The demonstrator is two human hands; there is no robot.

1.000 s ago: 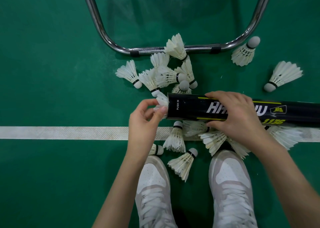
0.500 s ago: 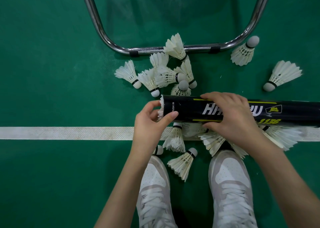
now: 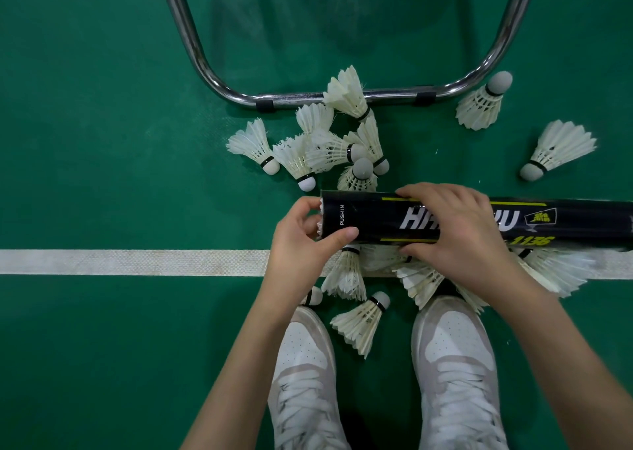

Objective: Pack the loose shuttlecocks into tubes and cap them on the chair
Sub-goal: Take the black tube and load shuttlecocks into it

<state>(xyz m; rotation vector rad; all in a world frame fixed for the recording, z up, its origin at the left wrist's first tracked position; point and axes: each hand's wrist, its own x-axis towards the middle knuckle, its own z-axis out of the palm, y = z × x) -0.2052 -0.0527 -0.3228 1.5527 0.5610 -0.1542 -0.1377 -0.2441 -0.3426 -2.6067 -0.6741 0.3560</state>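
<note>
The black tube (image 3: 370, 222) lay level above the floor (image 3: 102, 141). The right hand (image 3: 455, 234) gripped its middle; the left hand (image 3: 301, 237) pinched its open end, where white feathers (image 3: 320, 210) showed. Loose shuttlecocks (image 3: 329, 148) lay around.

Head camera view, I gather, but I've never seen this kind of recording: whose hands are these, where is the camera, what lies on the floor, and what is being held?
There is no machine here. A person wears a camera on the head that looks down, so you see their own arms and white sneakers. The right hand grips a long black cardboard tube with yellow print, held level above the green court floor. The left hand is at the tube's open end, thumb on the rim, fingers curled at the white feathers of a shuttlecock showing in the mouth. Many loose white feather shuttlecocks lie scattered on the floor. A white line crosses it, and a bent chrome tube chair frame stands beyond.
</note>
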